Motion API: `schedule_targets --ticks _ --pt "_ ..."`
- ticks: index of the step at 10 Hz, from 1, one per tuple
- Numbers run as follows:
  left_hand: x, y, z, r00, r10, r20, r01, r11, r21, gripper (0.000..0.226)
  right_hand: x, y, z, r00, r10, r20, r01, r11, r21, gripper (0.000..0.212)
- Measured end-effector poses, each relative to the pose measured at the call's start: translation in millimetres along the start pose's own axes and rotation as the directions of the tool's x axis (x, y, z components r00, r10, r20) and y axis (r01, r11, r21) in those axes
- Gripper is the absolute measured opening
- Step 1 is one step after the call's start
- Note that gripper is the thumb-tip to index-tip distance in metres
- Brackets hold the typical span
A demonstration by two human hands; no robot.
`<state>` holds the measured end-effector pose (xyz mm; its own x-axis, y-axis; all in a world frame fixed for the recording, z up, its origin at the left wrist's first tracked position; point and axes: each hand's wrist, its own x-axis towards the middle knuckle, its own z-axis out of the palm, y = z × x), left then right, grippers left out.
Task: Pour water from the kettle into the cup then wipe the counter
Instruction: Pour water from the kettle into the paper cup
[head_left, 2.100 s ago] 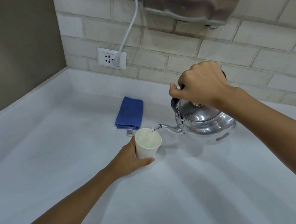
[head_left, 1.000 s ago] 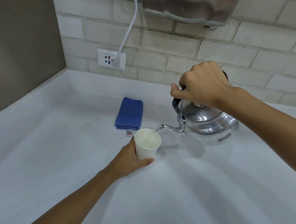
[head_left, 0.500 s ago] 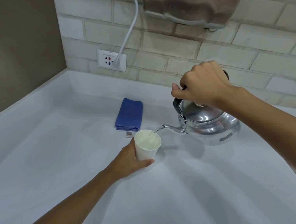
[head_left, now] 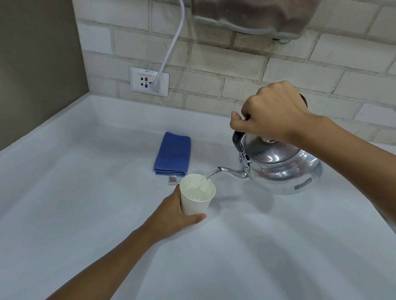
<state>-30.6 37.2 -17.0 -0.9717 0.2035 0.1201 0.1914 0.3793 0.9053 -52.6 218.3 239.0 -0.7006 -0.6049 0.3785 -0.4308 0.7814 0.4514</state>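
Pouring under way: right hand (head_left: pixel 273 111) fingers clamped on kettle (head_left: pixel 279 168) handle, spout over paper cup (head_left: pixel 196 196) gripped by left hand (head_left: pixel 172 214) on table (head_left: pixel 277 266); folded blue cloth (head_left: pixel 172 155) lies just beyond the cup, nearer the left hand.

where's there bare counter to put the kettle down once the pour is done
Bare counter lies right of the cup and under the kettle, out to the right edge. The near-left stretch, in front of the blue cloth, is bare too. Crowded only around cloth, cup and left hand.
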Motion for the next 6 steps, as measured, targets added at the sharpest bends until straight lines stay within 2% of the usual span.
schedule_targets --ticks 6 --pt "1.2 -0.4 1.1 1.000 -0.004 0.001 0.004 1.000 0.004 0.081 -1.5 0.4 0.5 1.000 -0.020 0.003 0.020 1.000 -0.012 0.049"
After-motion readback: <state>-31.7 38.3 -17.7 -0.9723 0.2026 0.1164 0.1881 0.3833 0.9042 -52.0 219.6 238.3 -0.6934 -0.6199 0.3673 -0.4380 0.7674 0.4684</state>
